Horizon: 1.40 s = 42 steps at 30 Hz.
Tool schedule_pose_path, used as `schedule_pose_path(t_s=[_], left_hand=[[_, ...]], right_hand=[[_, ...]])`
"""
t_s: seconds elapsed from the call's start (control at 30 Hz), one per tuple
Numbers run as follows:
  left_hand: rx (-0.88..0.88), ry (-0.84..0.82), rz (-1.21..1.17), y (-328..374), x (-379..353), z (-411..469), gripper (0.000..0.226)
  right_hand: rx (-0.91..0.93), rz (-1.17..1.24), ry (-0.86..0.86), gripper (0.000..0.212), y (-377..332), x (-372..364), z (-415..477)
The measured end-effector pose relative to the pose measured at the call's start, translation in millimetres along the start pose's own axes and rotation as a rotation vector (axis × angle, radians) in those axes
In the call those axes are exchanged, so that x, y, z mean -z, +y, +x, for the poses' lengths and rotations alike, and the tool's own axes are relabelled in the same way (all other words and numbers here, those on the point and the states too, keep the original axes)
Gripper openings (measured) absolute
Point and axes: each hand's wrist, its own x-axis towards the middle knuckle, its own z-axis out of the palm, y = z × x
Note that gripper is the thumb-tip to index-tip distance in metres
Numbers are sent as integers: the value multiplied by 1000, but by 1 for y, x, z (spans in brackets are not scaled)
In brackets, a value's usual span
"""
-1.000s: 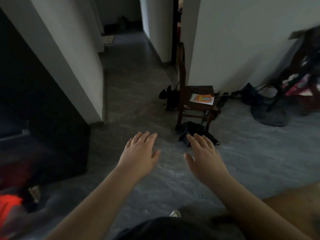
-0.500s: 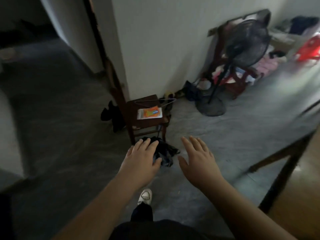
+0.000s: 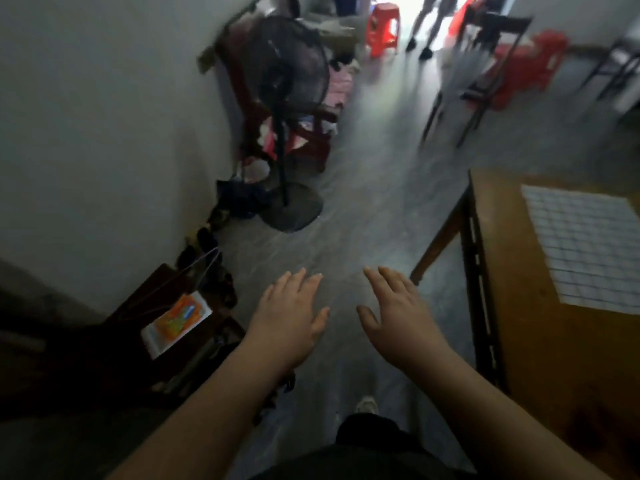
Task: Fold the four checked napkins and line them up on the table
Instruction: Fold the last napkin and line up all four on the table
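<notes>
Right grip (image 3: 398, 317) and left grip (image 3: 287, 317) are spread, empty; checked napkin (image 3: 585, 251) lies rightward on the surface (image 3: 519, 341), nearer the right.

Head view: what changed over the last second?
The camera swung right: the wooden chair with the orange packet slid from centre to lower left, the standing fan came fully into view, then the table with one checked napkin lying flat on it appeared at right. Nothing was gripped or let go. The left hand and right hand stayed open, held out ahead, empty.
</notes>
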Motion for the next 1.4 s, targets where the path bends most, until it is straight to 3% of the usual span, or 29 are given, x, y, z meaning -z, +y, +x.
schedule_pose_path(t_s=[0.33, 0.63, 0.97, 1.13, 1.4], left_hand=[[-324, -81, 143, 149, 1, 227, 69], [-672, -207, 215, 319, -16, 359, 64], [-1078, -538, 436, 459, -93, 461, 70], [-1239, -732, 573, 493, -134, 512, 67], [-1478, -746, 723, 529, -187, 566, 59]], right_hand=[[-290, 105, 137, 69, 174, 78, 113], [-642, 191, 209, 67, 318, 135, 144], [-1116, 303, 261, 66, 419, 122, 124], [-1330, 389, 246, 62, 458, 117, 150], [-1407, 389, 123, 62, 475, 84, 178]])
